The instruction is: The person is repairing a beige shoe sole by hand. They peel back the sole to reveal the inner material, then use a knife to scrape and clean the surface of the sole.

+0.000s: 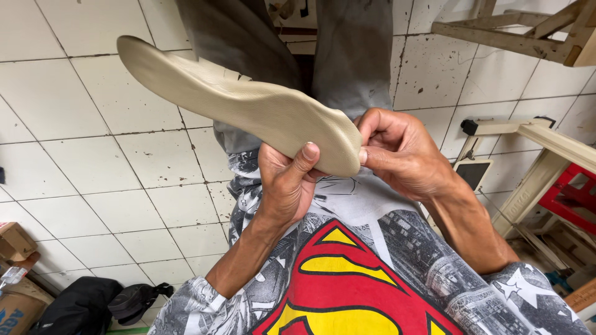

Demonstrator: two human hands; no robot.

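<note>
Beige shoe insole [236, 102] gripped at heel end by left hand [287, 186], thumb on top. Right hand [397, 152] pinching same heel edge. Above white tiled floor [81, 155].

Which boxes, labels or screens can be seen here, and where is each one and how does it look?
Small cardboard box: far left on the floor, brown, squarish.
Larger cardboard box: bottom left corner, brown with blue print.
Dark panel: right of the right hand, small, black, pale frame; whether it is a screen is unclear.

beige insole [230, 102] in left hand [287, 186] and right hand [400, 152]
</note>
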